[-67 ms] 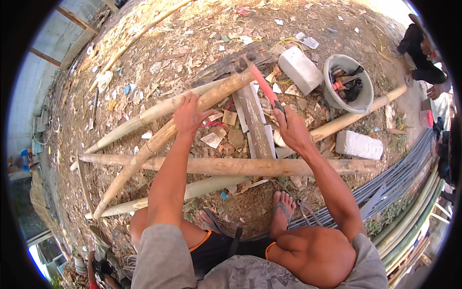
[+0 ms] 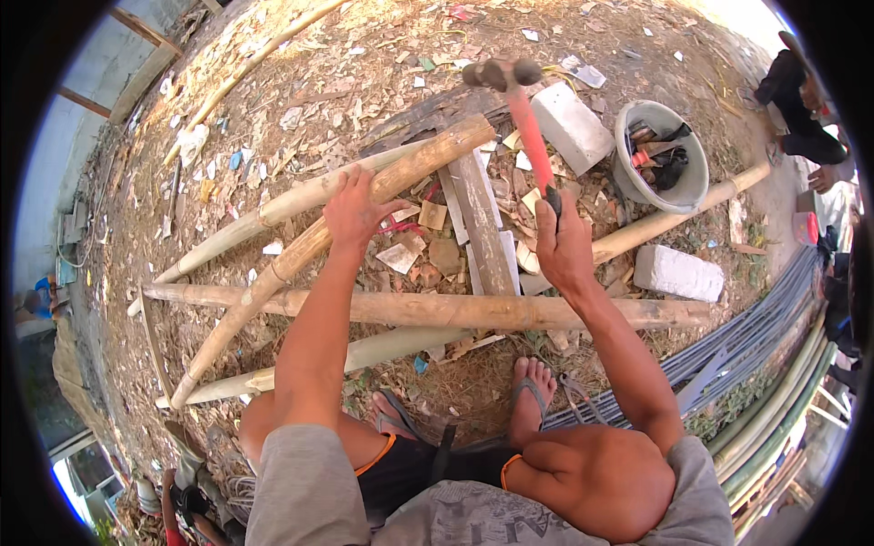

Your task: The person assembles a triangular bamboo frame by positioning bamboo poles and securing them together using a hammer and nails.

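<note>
A ball-peen hammer point(image 2: 530, 127) with a red shaft and black grip is held in my right hand point(image 2: 564, 238), its dark head up beyond the far end of a bamboo pole point(image 2: 302, 253). Hammer head and pole are apart. My left hand point(image 2: 355, 211) grips that slanting pole from above, fingers over it and thumb out to the right. Another, paler bamboo pole point(image 2: 232, 227) lies just behind it. A horizontal bamboo pole point(image 2: 437, 311) crosses nearer to me. Under the slanting pole's far end is a weathered wooden plank point(image 2: 484, 227).
A white block point(image 2: 570, 127) and a grey bucket of tools point(image 2: 625, 168) stand at the far right, with another white block point(image 2: 678, 272) nearer. Metal rods point(image 2: 728, 341) and a stack of bamboo point(image 2: 783, 400) lie to the right. Another person point(image 2: 790, 100) is at the right edge.
The hammer has lifted off the end of the slanting pole, up and to the right, and my right hand has shifted slightly right. My left hand stays on the pole.
</note>
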### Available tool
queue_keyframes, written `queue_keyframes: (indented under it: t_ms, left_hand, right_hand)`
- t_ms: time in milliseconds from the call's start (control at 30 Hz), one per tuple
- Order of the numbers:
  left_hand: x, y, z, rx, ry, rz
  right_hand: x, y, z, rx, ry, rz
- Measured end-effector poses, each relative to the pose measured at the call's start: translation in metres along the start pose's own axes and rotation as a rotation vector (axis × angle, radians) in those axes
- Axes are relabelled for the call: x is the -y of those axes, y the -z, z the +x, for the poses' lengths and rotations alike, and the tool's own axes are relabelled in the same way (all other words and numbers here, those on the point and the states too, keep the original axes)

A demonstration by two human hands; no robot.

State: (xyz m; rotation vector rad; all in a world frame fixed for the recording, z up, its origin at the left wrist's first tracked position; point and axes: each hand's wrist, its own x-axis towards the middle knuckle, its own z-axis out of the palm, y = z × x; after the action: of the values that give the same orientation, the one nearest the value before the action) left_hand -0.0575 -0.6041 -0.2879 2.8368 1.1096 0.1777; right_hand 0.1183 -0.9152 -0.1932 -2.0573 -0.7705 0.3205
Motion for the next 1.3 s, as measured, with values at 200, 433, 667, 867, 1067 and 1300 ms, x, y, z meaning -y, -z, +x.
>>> queue_keyframes:
  t_ms: [200,433,667,867,1067,1300]
  left_hand:
    - [-0.022,-0.005,0.008,0.000,-0.025,-0.003]
    - [-0.012,-0.004,0.009,-0.036,-0.031,0.003]
    - [-0.004,-0.001,0.006,-0.051,-0.010,0.010]
    - [0.002,-0.005,0.003,-0.065,-0.034,-0.004]
    - [-0.007,-0.006,0.010,-0.045,-0.051,-0.020]
    - [-0.016,-0.002,0.008,-0.056,-0.023,-0.033]
  right_hand:
    - [-0.066,-0.008,0.019,0.179,0.018,-0.358]
    - [-0.047,-0.016,0.001,0.015,0.077,-0.144]
    - [-0.031,-0.016,0.005,0.097,0.051,-0.099]
    - [-0.049,-0.013,0.026,0.209,0.057,-0.341]
    - [-0.070,-0.006,0.026,0.210,0.042,-0.396]
    - [-0.096,0.048,-0.019,0.108,-0.181,-0.567]
